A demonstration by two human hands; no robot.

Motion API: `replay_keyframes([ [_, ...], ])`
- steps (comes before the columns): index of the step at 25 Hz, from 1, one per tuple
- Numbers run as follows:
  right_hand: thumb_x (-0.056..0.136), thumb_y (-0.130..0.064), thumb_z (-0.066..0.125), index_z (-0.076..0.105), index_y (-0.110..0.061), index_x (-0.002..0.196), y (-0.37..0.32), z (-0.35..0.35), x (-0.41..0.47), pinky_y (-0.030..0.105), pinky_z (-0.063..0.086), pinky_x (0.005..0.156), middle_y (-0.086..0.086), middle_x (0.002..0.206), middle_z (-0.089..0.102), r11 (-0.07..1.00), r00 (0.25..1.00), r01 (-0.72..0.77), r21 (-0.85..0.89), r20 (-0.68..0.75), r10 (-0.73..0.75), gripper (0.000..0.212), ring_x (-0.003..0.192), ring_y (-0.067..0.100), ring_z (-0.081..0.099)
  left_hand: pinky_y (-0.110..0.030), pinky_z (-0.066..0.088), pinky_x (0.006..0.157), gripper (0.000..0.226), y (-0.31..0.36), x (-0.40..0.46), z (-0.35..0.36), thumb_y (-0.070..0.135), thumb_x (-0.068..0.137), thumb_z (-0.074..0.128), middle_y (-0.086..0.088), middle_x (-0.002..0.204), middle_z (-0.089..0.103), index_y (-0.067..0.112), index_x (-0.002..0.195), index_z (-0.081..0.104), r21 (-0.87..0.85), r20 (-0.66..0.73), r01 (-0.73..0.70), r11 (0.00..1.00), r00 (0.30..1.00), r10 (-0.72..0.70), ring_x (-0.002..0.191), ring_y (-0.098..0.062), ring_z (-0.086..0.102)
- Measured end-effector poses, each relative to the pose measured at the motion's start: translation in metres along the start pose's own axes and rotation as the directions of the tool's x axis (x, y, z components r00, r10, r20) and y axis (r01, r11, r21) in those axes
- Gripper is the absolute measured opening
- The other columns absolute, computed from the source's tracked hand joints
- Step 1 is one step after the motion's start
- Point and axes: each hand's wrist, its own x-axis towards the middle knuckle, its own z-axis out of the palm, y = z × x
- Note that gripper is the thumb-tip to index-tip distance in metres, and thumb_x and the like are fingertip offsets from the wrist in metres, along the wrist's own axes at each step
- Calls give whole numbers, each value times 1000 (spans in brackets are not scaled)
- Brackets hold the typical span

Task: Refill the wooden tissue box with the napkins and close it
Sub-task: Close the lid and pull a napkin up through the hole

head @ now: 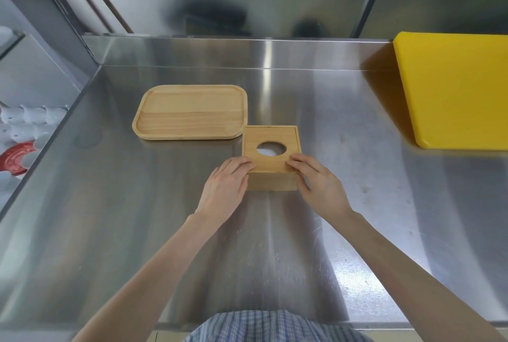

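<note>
Wooden tissue box (270, 165) sits on the stainless-steel counter (357, 176), near its middle, with its far-left corner touching or just beside the near-right corner of a wooden tray (189, 113). Sliding lid (270, 146) with oval opening lies on top of the box, its near edge at or slightly past the box's front wall; whether it is fully seated cannot be told. White napkins (270, 148) visible through the opening, inside the box.

Left hand (225, 187): fingertips pressed on the lid's near-left corner, thumb along the box's left front edge; fingers curled against the wood, not wrapped round it. Right hand (319, 182): fingertips on the lid's near-right corner, thumb at the box's right front edge, same pinch-like contact.

Tray holds nothing. Yellow cutting board (453, 91) lies at the counter's right, well apart from the box. White cups (27, 119) and a red disc (16, 157) sit lower left, beyond the counter edge. Blue checked shirt (275, 325) at bottom.
</note>
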Motion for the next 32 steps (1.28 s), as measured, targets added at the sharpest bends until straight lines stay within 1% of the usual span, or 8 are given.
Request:
replay_keyframes([
  [3,85,-1,58,66,-9,114,0,-1,1,31,53,82,3,122,66,1000,1000,-6,4,22,6,31,100,25,68,-33,52,84,38,4,-2,-3,21,84,38,-2,109,69,11,105,68,-39,3,29,999,1000,-29,104,-9,52],
  [7,85,-8,52,67,-11,109,-4,-8,11,36,55,79,6,109,69,1000,1000,10,-5,-4,-10,28,90,29,68,-27,43,88,27,11,4,-9,16,90,51,-2,119,62,12,115,61,-198,41,277,940,961,-274,111,-19,56],
  [11,86,-11,54,68,-10,105,-12,-16,35,38,52,84,9,106,68,997,999,42,-58,30,-41,24,94,32,64,-17,34,90,37,14,23,-14,21,91,53,-2,130,57,11,127,51,-454,201,607,652,783,-589,120,-16,53],
  [14,93,-19,49,62,-16,117,-18,-22,63,35,37,102,5,130,52,984,962,23,-175,271,26,28,119,25,46,-23,36,100,46,14,35,-10,28,90,53,-1,134,55,13,132,46,-531,362,731,429,653,-665,121,-17,52],
  [17,94,-24,47,63,-22,117,-25,-23,87,36,29,108,4,141,41,963,921,82,-258,389,26,28,130,24,33,-34,39,107,51,13,46,-5,34,88,54,0,133,56,16,134,44,-561,443,771,302,588,-677,121,-19,51],
  [22,92,-23,51,64,-26,117,-37,-16,110,41,25,111,9,152,29,903,829,228,-364,560,17,28,140,26,21,-23,36,90,45,19,51,-3,26,90,54,-4,131,56,13,132,45,-552,432,773,313,586,-686,118,-18,51],
  [26,90,-27,54,69,-28,108,-40,-5,126,41,32,106,10,147,34,847,752,336,-413,659,23,23,134,29,28,-25,37,94,44,18,49,-3,26,91,53,-4,133,54,12,132,44,-538,429,773,336,594,-680,120,-19,51],
  [32,87,-23,60,71,-16,100,-38,8,135,38,36,100,8,148,34,800,737,411,-437,676,-9,19,131,27,34,-25,37,94,43,18,47,-1,27,91,53,-3,134,53,13,131,45,-545,415,763,346,605,-680,118,-18,51],
])
